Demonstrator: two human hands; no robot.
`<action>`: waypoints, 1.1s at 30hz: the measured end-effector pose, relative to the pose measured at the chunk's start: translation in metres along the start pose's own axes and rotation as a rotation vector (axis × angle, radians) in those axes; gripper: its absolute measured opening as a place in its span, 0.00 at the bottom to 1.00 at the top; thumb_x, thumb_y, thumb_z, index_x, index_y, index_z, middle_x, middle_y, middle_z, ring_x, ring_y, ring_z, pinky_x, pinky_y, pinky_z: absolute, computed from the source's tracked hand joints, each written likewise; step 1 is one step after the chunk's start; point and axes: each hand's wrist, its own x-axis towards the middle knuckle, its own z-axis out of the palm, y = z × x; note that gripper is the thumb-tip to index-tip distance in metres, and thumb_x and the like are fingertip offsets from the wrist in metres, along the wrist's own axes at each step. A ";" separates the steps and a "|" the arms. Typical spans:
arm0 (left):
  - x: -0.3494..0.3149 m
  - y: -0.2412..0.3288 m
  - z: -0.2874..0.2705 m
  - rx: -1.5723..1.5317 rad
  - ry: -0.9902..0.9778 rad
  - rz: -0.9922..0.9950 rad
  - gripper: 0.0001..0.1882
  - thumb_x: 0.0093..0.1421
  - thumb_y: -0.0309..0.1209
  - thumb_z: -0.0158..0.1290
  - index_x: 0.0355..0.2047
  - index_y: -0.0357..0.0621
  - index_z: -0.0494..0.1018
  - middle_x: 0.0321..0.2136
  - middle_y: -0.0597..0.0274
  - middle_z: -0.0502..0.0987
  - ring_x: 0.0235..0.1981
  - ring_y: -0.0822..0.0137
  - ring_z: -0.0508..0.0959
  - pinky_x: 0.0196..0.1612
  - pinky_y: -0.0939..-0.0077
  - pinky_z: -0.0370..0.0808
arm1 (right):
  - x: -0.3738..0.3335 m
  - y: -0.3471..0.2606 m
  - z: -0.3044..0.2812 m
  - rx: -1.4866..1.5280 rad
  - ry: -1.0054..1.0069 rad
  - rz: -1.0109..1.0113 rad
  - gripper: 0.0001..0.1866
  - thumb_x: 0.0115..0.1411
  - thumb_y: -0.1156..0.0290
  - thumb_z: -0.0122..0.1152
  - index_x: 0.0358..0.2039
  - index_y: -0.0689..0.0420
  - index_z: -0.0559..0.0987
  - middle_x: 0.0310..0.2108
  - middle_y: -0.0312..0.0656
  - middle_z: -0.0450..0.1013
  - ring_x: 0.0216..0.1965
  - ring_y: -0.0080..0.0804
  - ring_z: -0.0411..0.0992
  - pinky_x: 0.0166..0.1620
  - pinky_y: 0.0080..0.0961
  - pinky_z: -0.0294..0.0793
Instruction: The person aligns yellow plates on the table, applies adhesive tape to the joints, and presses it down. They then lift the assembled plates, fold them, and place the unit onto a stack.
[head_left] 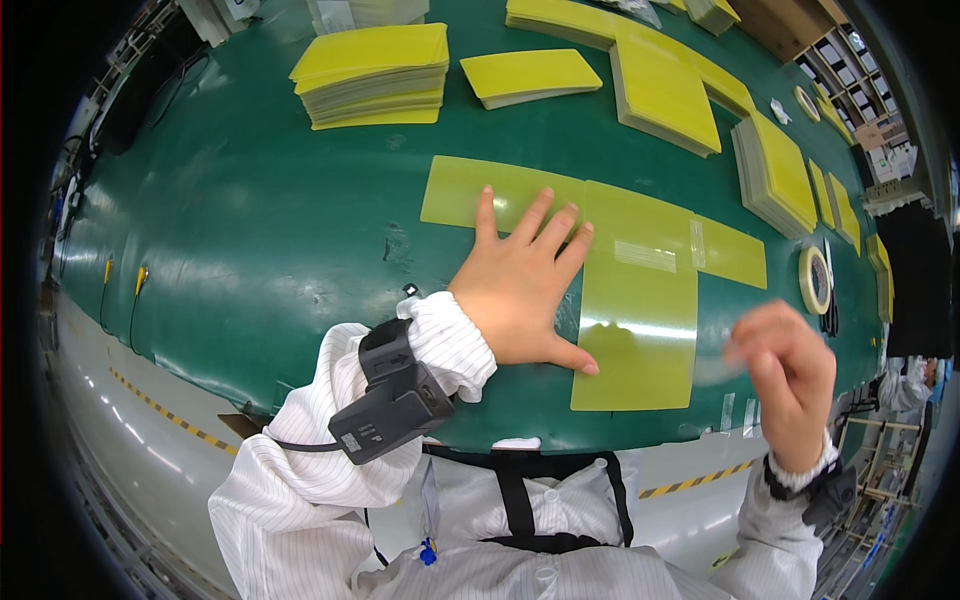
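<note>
Three translucent yellow-green sheets lie edge to edge on the green table: a left strip (455, 190), a large middle sheet (635, 350) and a short right strip (735, 255). A clear tape piece (697, 245) crosses the joint between the middle sheet and the right strip. My left hand (525, 275) is open with fingers spread, its fingertips over the left strip and the joint, its thumb on the middle sheet. To the right of the middle sheet, my right hand (790, 375) is raised with fingers curled into a pinch. Motion blurs its fingertips, and what they hold cannot be made out.
Clear tape strips (728, 412) stick to the near table edge. A tape roll (815, 280) lies at right beside dark-handled scissors (830, 315). Yellow sheet stacks (370, 75) stand along the far side, with more stacks (775, 175) at right. Yellow clips (140, 278) with cords lie at left.
</note>
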 end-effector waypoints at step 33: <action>-0.001 0.003 -0.003 -0.087 0.026 -0.002 0.59 0.37 0.70 0.57 0.59 0.37 0.61 0.60 0.45 0.59 0.65 0.44 0.52 0.59 0.24 0.40 | 0.113 0.097 0.048 -0.164 0.001 -0.009 0.06 0.62 0.73 0.57 0.34 0.61 0.80 0.32 0.40 0.78 0.35 0.28 0.76 0.38 0.24 0.75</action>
